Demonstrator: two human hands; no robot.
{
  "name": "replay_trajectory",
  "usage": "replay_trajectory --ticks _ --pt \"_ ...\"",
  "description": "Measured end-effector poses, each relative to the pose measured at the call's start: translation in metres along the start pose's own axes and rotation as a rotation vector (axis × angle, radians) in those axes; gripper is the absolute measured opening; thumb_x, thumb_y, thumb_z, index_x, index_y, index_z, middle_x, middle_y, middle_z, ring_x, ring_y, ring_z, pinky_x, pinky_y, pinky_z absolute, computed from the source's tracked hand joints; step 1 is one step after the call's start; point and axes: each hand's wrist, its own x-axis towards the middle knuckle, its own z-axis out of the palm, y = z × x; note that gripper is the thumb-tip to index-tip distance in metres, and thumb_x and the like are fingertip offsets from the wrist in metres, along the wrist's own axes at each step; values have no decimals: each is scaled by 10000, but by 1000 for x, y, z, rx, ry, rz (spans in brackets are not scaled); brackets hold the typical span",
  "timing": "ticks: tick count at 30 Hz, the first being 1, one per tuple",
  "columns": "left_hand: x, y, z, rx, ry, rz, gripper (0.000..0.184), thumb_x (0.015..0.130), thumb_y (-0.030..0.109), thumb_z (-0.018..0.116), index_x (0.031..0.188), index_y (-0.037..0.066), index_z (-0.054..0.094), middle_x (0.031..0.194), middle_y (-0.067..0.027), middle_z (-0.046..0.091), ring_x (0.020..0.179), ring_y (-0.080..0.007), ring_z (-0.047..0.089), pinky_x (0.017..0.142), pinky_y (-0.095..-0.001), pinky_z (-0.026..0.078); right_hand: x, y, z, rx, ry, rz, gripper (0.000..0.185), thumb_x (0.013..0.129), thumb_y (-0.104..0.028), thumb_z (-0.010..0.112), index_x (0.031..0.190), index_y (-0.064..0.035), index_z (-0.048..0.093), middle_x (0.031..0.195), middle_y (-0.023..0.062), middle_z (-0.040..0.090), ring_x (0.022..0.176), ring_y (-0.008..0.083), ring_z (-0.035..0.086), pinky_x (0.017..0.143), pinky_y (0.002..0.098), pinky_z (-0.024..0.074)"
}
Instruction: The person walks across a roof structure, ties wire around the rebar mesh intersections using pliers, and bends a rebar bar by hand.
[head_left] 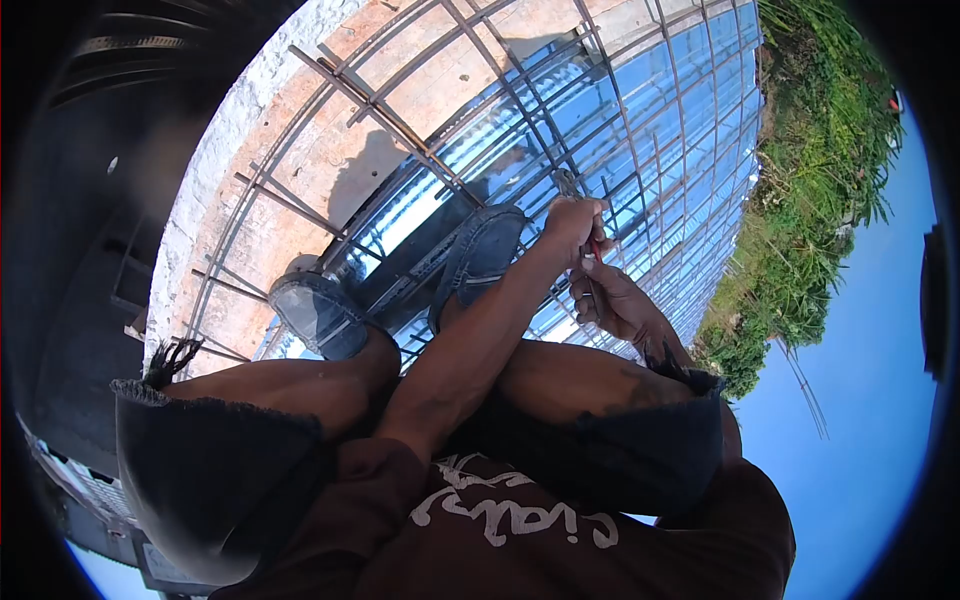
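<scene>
My left hand (574, 222) is closed around a hand tool that looks like pliers. The tool's metal head (566, 183) sticks out above the fist, against the rebar grid (545, 130), and a bit of red handle (597, 247) shows below. Just below and to the right, my right hand (612, 298) is closed with its fingers curled round something thin and dark, too small to name. The two hands are close together, over bars above the shiny metal sheeting (640, 100).
My sandalled feet (318, 312) rest among the crossed bars, between my bent knees. A pale concrete or board strip (290, 140) with a white edge curves along the left. Green bushes (800, 200) stand at the right, and several thin bars (800, 385) jut out below them.
</scene>
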Motion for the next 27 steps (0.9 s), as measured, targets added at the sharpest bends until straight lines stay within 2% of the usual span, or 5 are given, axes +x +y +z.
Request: replay_trajectory --ticks 5,13,15,19,27 --pt "11 -16 24 81 334 205 223 812 33 520 608 3 435 505 -98 481 399 -186 510 317 -336 400 5 28 -9 -1405 642 -724 356 863 -208 543 1098 46 456 865 227 603 670 407 606 623 436 494" --pt "29 -30 4 491 412 294 199 803 204 631 783 13 581 596 -103 586 591 -258 647 516 -387 513 18 31 -36 -874 455 -377 189 935 -194 471 982 -19 522 574 111 516 477 200 508 400 329 360" --pt "-8 -7 -2 -210 -63 -43 254 818 257 655 914 39 569 656 -35 569 587 -185 614 537 -351 496 -12 -11 -5 113 -13 75 228 960 -290 453 941 -69 507 595 -27 401 468 57 329 401 199 278" --pt "-15 3 10 -494 -239 -32 285 855 320 629 926 61 535 633 8 525 568 -146 560 589 -361 493 -18 -18 8 281 -45 121 197 940 -299 511 921 -104 501 645 -49 400 479 34 308 403 172 267" --pt "26 -7 58 -635 163 44 236 901 226 516 739 64 460 545 5 366 423 -120 369 444 -337 408 -23 -63 -15 -1817 543 -553 351 779 -173 567 1047 49 519 766 235 619 668 365 636 604 429 523"
